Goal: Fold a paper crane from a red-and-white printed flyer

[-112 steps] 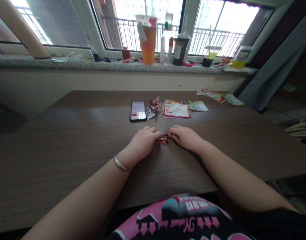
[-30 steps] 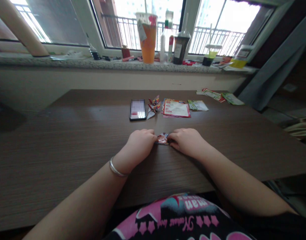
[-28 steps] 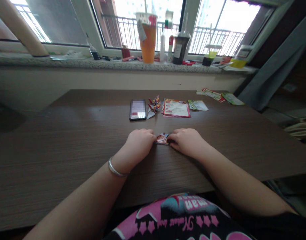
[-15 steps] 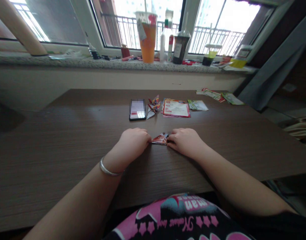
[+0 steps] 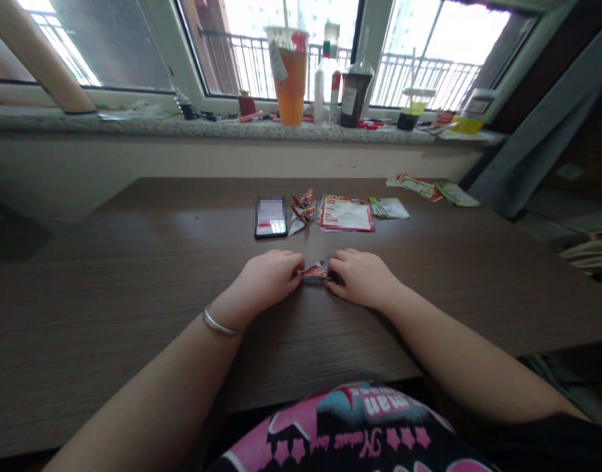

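A small folded piece of printed paper (image 5: 315,273), reddish and white, stands low on the brown table between my hands. My left hand (image 5: 274,278) pinches its left end, fingers curled. At its right end, my right hand (image 5: 362,276) grips with thumb and fingers closed; the fingertips are partly hidden. Beyond the hands lie folded paper shapes (image 5: 303,211) in red, yellow and white. To their right is a stack of printed sheets (image 5: 347,214) with red edges, and beside it a smaller green-and-white pile of paper (image 5: 389,207).
A phone (image 5: 271,216) lies left of the folded shapes. More printed papers (image 5: 419,187) are at the table's far right. On the windowsill (image 5: 207,130) stand an orange drink cup (image 5: 291,78), a dark drink cup (image 5: 354,98), bottles and small items.
My left hand has shifted slightly right, closer to my right hand. The folded paper between them shows less of its length and its shape looks changed.
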The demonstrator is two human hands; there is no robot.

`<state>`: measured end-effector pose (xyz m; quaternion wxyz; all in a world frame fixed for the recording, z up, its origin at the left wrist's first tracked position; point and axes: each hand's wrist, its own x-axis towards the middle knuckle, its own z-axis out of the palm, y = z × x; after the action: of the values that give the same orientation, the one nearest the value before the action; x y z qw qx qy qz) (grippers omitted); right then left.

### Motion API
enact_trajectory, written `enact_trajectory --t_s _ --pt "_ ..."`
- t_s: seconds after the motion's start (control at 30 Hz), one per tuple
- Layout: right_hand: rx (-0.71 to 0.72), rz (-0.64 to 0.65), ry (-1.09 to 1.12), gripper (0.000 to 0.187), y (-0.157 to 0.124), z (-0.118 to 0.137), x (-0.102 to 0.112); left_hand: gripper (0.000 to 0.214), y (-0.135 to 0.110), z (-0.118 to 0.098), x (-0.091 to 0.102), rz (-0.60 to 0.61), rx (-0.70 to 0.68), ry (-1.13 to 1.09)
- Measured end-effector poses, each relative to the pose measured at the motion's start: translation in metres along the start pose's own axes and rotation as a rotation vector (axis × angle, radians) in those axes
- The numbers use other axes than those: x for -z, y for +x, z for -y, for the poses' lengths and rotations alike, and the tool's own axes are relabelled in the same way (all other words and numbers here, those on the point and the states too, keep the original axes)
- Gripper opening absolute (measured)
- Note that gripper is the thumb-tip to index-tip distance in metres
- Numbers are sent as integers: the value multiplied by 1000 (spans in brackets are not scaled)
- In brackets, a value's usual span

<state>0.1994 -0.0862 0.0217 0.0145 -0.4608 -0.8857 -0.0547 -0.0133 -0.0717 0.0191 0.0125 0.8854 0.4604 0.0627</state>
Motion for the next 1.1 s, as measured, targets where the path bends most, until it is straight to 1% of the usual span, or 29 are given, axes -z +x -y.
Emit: enact_trajectory --t_s 0.2,0.3,0.37,0.43,0.5,0.57,0.67,0.77,0.83,0.87,0.97,1.03,1.1 --pt "38 -28 -22 23 1 2 -2 15 1 -3 -3 -4 -22 -15" --pt "17 -63 -23 23 1 3 -4 21 1 -1 -4 13 -13 -84" --pt "-26 -100 13 24 1 3 -6 26 1 1 -5 11 -11 -172" --pt "-91 -149 107 21 2 1 -8 27 3 3 -5 -26 -14 -284" --pt "-155 -199 258 16 2 -2 -11 23 5 2 -6 -93 16 -398" --pt "-183 -235 446 12 3 -4 -13 18 7 1 -6 -171 92 -507" --pt "-191 -273 700 10 5 -6 -16 20 9 -2 -6 -249 196 -703" --pt "-201 -330 843 7 5 -5 -17 21 9 -8 -6 -255 211 -988" --pt "-163 -383 907 9 5 -4 -17 19 8 -12 -5 -249 210 -1147" --pt "-131 -408 930 11 5 -3 -17 18 8 -15 -4 -249 203 -1186" --pt "-49 -476 952 14 5 0 -17 17 6 -20 -2 -281 162 -1211" --pt "-13 -523 951 18 4 1 -17 16 5 -22 -1 -332 147 -1142" --pt "25 -566 945 22 4 3 -16 14 4 -23 -1 -387 137 -1025"
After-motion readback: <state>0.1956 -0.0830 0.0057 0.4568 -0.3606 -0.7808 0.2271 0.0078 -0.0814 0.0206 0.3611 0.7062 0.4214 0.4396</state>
